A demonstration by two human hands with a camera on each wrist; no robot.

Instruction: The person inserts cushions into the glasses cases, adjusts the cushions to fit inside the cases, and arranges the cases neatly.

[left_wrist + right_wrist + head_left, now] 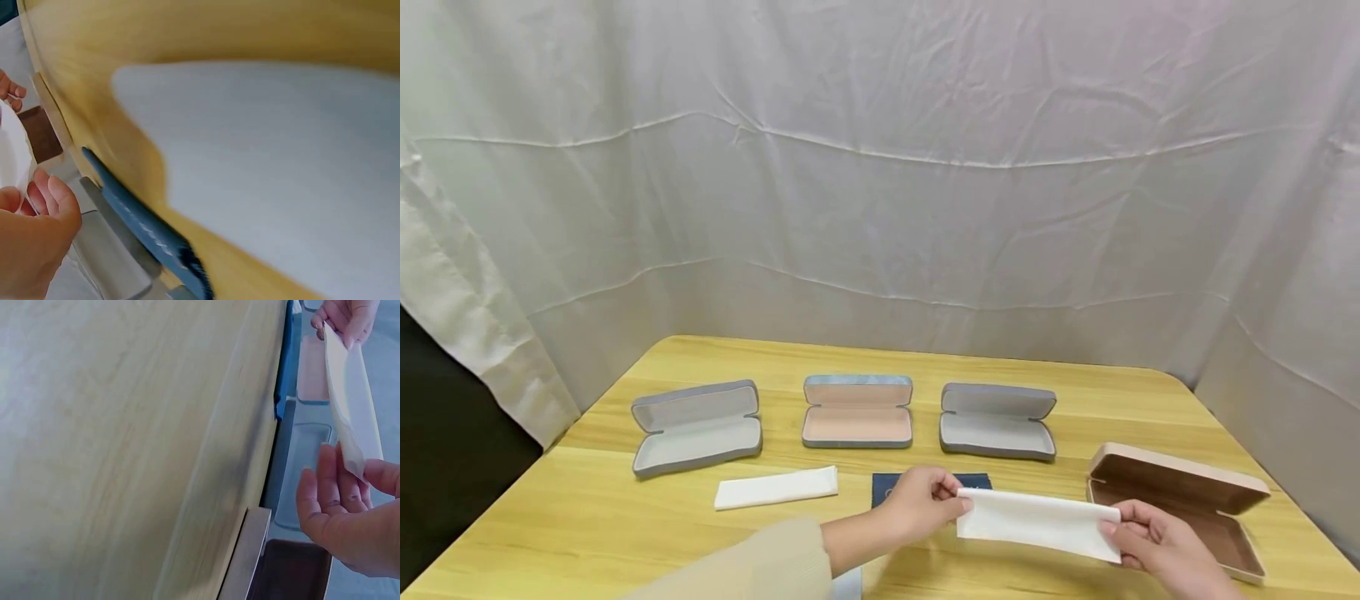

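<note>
A white folded cloth (1037, 523) is stretched in a long strip between both hands above the table. My left hand (921, 502) pinches its left end between thumb and fingers. At the other end my right hand (1161, 542) pinches the cloth near its corner, as the right wrist view also shows with the thumb on top of the strip (353, 394). Behind the left hand lies a dark blue cloth (976, 481), partly covered by that hand. An open case with brown lining (1187, 487) stands just behind the right hand, which hides part of it.
Three more open glasses cases stand in a row: a grey one (700, 425) at left, a blue one with pink lining (857, 410), and another grey one (997, 421). A folded white cloth (777, 487) lies at left. A pale cloth (847, 585) shows beneath the left forearm.
</note>
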